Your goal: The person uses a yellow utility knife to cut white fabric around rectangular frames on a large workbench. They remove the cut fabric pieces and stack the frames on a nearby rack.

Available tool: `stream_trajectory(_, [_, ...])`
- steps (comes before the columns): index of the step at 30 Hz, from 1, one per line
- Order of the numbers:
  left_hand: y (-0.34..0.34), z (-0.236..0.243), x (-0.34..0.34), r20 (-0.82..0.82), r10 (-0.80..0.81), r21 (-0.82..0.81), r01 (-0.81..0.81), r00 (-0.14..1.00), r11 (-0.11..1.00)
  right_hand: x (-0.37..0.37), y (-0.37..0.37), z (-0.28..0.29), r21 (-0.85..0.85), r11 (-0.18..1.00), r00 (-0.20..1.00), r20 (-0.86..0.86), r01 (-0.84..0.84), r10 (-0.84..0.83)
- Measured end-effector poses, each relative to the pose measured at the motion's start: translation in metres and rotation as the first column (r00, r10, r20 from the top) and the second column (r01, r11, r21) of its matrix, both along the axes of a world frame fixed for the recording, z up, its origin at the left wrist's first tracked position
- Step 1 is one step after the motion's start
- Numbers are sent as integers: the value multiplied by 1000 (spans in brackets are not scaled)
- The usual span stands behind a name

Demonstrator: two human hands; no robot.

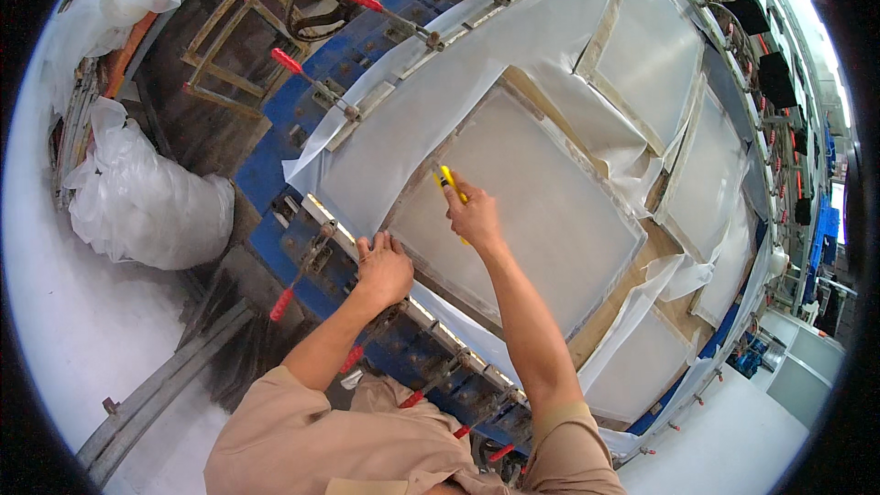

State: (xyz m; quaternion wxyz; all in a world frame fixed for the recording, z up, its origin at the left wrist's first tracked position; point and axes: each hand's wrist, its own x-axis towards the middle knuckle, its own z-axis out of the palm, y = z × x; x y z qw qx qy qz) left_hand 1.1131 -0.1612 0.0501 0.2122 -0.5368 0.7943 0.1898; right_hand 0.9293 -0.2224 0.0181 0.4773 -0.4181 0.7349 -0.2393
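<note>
Your tan shirt (339,454) sits nearest in the head view. Your right hand (474,218) grips a yellow-and-black cutter (447,177), long axis from 11 to 5 o'clock, tip near the milky panel's (541,215) 10 o'clock border. Your left hand (384,271), farther off at 8 o'clock, lies half-curled, holding nothing visible.

Smooth plastic sheeting (385,151), rough wooden frame (524,90), yellow plastic tool (446,175), matt cloth sleeve (573,449)
</note>
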Motion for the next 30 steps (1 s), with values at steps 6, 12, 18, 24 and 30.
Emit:
stream_trajectory(6, [4, 2, 15, -97, -90, 25, 93, 991, 995, 2, 0, 5, -97, 992, 996, -51, -81, 76])
stream_trajectory(12, [8, 21, 24, -322, -142, -229, 69, 936, 971, 31, 37, -1, -64, 980, 982, -26, -190, 189])
stream_trajectory(18, [11, 25, 29, -476, -248, -285, 119, 844, 951, 22, 44, 17, 114, 958, 957, 155, -262, 243])
stream_trajectory(24, [-14, 5, 17, -155, -250, -165, 225, 956, 960, -32, 70, 45, 162, 977, 922, 340, 137, -186])
stream_trajectory(30, [-53, -33, -23, 256, -181, 115, 156, 950, 981, -121, 214, 30, -25, 859, 857, -61, 511, -511])
